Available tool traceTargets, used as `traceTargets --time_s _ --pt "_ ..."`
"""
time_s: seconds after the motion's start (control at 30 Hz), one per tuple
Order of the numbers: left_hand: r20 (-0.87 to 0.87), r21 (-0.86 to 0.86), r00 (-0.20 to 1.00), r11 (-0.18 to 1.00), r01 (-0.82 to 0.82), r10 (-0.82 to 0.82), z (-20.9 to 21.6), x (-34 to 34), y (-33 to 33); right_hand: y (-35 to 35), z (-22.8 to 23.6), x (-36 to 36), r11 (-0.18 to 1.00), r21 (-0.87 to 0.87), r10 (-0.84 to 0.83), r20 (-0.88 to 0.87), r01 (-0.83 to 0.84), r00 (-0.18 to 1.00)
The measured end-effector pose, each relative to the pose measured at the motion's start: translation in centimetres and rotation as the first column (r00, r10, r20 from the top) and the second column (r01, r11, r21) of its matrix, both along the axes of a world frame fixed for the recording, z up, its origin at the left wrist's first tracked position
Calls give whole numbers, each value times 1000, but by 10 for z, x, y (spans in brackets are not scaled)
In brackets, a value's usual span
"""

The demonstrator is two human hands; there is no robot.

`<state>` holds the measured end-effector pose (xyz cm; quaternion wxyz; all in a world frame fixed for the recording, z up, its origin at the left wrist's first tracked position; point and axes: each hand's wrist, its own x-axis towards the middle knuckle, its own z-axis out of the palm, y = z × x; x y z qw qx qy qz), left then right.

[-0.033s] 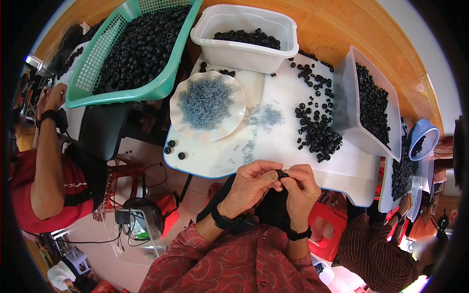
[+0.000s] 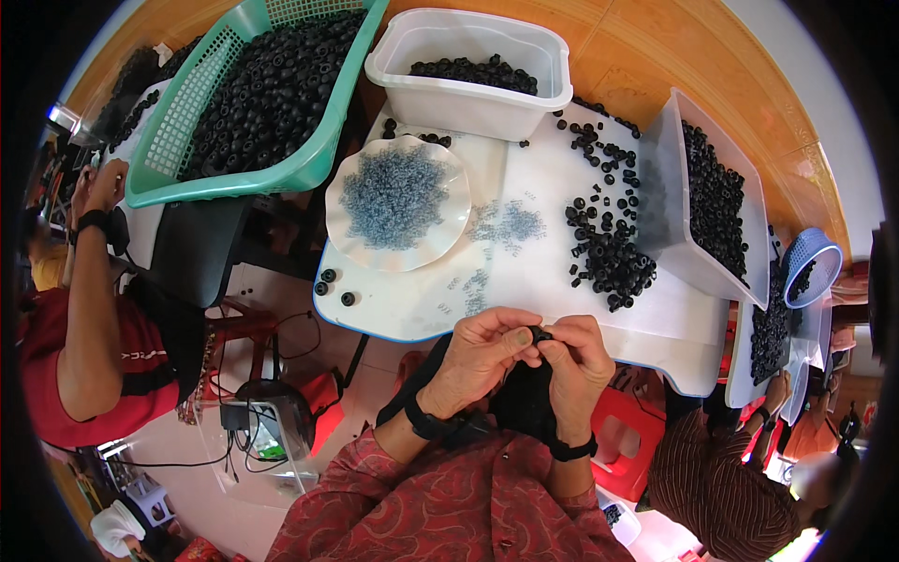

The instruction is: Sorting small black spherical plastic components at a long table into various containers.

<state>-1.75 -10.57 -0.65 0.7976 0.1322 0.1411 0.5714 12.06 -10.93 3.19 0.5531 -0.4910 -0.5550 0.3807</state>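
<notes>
Both of my hands meet just off the near edge of the white table (image 2: 412, 314). Between their fingertips is a small black round plastic part (image 2: 539, 334), mostly hidden by the fingers. My left hand (image 2: 479, 363) pinches it with thumb and forefinger. From the other side, my right hand (image 2: 579, 370) closes on the same part. Beyond them lie a loose scatter of small grey spring-like pieces (image 2: 520, 223) and a pile of black plastic parts (image 2: 613, 267). A white scalloped plate (image 2: 451, 229) holds a heap of the same grey pieces.
A green basket (image 2: 154, 178) full of black rings stands at the far left. At the back is a white tub (image 2: 468, 108); a translucent bin (image 2: 670, 225) of black parts tilts at the right. Co-workers sit left (image 2: 89, 365) and right (image 2: 716, 487). A red stool (image 2: 626, 436) is beside me.
</notes>
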Motion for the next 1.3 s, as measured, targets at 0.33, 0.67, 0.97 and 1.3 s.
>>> traceTargets --time_s 0.33,0.67,0.97,1.3 --pt "-41 16 999 1000 -17 18 -1 -1 -1 1 8 2 998 5 61 72 -61 996" --pt "-137 2 990 1000 -31 31 3 -2 -3 1 4 3 997 -20 77 27 -76 997" --pt "-368 54 929 997 60 -36 7 -17 -2 1 7 6 994 -34 108 73 -106 991" --pt "-281 0 958 998 63 -60 1 -15 -5 2 7 10 991 -32 135 203 -131 970"
